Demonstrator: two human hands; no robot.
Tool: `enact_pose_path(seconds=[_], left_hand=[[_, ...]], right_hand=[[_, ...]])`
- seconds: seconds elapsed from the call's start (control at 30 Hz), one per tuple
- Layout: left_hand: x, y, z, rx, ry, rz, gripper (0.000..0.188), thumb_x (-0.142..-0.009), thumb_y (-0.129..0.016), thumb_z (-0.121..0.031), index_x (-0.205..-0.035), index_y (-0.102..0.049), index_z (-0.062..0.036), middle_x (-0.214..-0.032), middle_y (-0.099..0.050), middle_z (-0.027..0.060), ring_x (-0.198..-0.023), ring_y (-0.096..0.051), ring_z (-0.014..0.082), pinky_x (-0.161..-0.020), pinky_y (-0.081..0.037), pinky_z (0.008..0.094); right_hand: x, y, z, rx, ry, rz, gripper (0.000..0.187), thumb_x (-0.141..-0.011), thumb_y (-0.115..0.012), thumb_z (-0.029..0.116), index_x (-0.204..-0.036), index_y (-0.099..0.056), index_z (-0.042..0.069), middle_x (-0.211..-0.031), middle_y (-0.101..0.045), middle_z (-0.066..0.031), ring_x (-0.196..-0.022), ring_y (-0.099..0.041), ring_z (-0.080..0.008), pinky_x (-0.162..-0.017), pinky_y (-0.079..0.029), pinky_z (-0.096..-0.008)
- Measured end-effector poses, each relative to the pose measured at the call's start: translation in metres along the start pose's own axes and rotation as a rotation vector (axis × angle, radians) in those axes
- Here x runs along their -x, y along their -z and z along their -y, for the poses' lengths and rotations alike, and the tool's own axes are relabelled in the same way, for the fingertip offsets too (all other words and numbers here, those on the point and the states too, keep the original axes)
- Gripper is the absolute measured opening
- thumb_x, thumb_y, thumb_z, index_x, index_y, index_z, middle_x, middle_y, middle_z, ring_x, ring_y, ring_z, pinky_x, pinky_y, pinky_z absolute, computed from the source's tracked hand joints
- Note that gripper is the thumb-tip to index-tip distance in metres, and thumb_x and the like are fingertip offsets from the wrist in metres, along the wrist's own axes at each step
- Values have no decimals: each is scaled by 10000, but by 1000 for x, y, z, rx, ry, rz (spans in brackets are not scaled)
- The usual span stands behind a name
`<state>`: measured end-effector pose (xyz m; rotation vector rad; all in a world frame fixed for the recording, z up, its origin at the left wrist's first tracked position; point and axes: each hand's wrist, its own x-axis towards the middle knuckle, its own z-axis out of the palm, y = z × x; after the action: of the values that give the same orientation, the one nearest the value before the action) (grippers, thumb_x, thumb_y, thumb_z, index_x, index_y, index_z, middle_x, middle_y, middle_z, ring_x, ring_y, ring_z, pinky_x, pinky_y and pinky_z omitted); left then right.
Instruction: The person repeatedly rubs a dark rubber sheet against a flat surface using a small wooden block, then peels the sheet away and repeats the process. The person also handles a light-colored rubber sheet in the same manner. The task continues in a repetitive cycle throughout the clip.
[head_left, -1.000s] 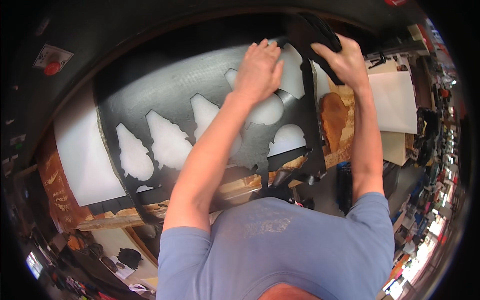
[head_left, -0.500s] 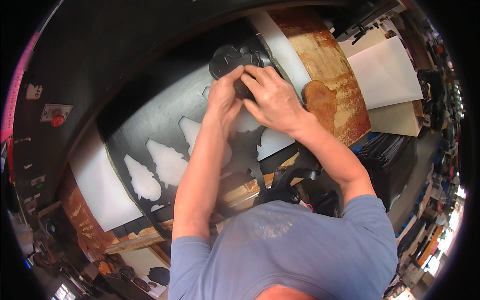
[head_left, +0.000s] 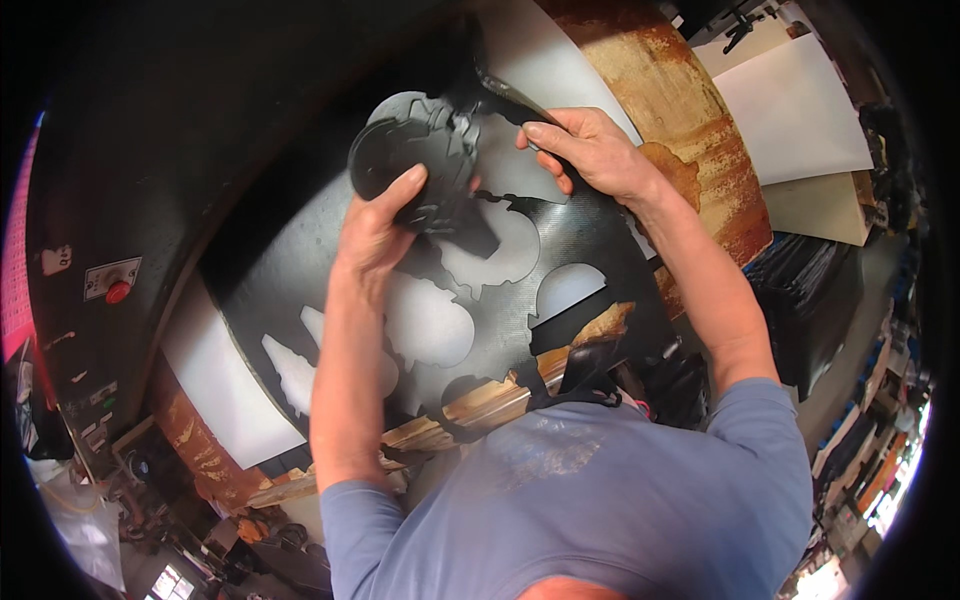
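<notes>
My left hand [head_left: 372, 235] is closed round several flat black cut-out pieces [head_left: 395, 160], rounded with notched edges, its thumb lying on top of them. They are held up over a black sheet [head_left: 505, 310] that looks like rubber or leather. Rounded and pear-shaped holes in that sheet show a white board [head_left: 225, 390] underneath. At the sheet's far right edge, my right hand [head_left: 595, 150] pinches the raised rim between thumb and fingers. Part of the sheet hangs over the near edge of the bench.
A worn brown board [head_left: 650, 75] lies under the white one. Beyond the sheet and to the left rises a dark machine panel with a red button [head_left: 117, 291]. Large white sheets [head_left: 795, 110] and a black stack [head_left: 800, 290] are at the right.
My hands have parted. The left has moved left with the black cut-out pieces lifted in it; the right now grips the sheet's edge, which has risen and shifted.
</notes>
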<state>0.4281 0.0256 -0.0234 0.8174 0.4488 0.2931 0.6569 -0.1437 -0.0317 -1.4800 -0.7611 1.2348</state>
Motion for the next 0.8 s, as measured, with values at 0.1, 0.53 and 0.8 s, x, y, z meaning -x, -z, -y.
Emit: enact_pose_path(seconds=[0.1, 0.53, 0.8], left_hand=[[14, 19, -16, -178, 116, -30, 489, -953, -772, -129, -1381, -604, 37, -1235, -716, 181, -1143, -727, 336, -1052, -597, 592], [128, 96, -75, -171, -76, -256, 536, -918, -781, -150, -1377, -585, 46, -1162, -724, 196, -992, -771, 347, -901, -668, 557], [135, 32, 5, -74, -145, -398, 551, -963, -778, -192, -1404, -589, 78, -1287, -707, 241, -1153, -738, 396, -1051, -601, 502]], right_hand=[[2, 3, -1, 83, -30, 86, 350, -1082, -627, 339, -1024, -737, 12, -674, -564, 30, -574, -538, -60, -547, -472, -240], [0, 16, -14, 269, 87, -79, 401, -1066, -669, 387, -1024, -708, -10, -710, -650, -22, -612, -599, -122, -622, -516, -298], [50, -53, 30, 530, 571, -318, 694, -996, -765, 297, -1544, -516, -48, -1357, -692, -144, -1183, -634, -240, -1077, -489, -387]])
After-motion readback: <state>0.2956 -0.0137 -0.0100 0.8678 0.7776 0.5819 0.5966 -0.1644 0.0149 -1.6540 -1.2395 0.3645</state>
